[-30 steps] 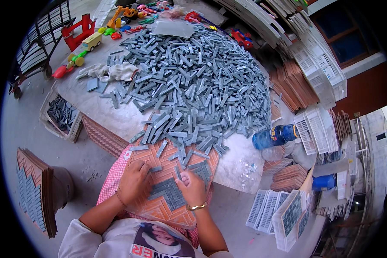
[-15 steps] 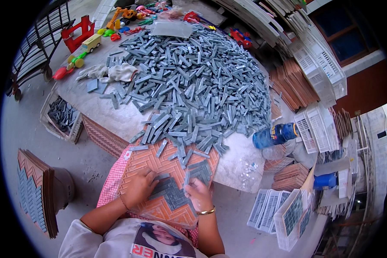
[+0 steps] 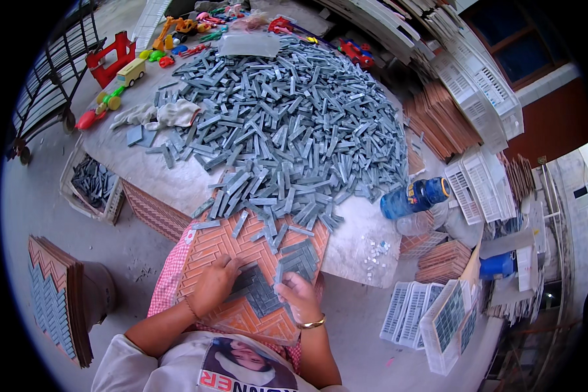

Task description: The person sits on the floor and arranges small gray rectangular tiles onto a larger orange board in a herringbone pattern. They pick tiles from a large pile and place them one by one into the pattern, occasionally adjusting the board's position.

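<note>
Even, soft daylight; shadows faint, no glare. Strong fisheye bending toward black circular rim. Centre sharp, edges slightly smeared.

Blue bottle (image 3: 414, 197), yellow label, lying at table's right edge.
</note>
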Tool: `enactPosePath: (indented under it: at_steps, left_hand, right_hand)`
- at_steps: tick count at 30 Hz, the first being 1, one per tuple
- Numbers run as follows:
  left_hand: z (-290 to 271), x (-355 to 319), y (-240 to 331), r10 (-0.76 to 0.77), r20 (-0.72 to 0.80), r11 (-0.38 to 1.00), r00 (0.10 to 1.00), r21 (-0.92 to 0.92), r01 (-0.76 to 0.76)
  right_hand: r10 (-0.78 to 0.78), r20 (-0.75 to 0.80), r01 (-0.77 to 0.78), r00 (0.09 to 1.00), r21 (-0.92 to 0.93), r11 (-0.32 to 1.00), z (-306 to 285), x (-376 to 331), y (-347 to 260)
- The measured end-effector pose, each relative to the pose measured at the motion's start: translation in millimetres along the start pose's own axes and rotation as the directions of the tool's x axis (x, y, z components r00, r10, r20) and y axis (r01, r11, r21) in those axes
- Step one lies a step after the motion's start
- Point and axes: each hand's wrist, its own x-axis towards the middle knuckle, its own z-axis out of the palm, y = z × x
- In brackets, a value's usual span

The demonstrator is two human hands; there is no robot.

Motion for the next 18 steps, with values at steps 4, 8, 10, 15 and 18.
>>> enactPosePath:
  at_steps: [4,8,10,15,18]
  left_hand:
    - [0,1,-6,0.041,0.056,0.999,0.998,0.006,-0.042]
    - [0,0,-8,0.106,0.017,0.992,0.994,0.067,-0.107]
    - [-1,-1,-5,0.097,0.02,0.989,0.995,0.107,-0.098]
    - [-3,-1,-12,0.227,0.047,0.966,0.973,0.114,-0.231]
    - [-5,-1,-12,0.255,0.03,0.96,0.966,0.11,-0.257]
  right_hand:
    - [-0.04,-0.048,0.031,0.998,-0.158,0.987,2,-1,0]
    - [-0.194,-0.117,0.142,0.974,-0.354,0.925,6,0,7]
    - [-0.242,-0.172,0.115,0.955,-0.537,0.836,13,-2,2]
    - [-0.359,-0.193,0.048,0.913,-0.824,0.564,23,2,8]
    - [-0.442,-0.157,0.062,0.883,-0.895,0.442,29,7,10]
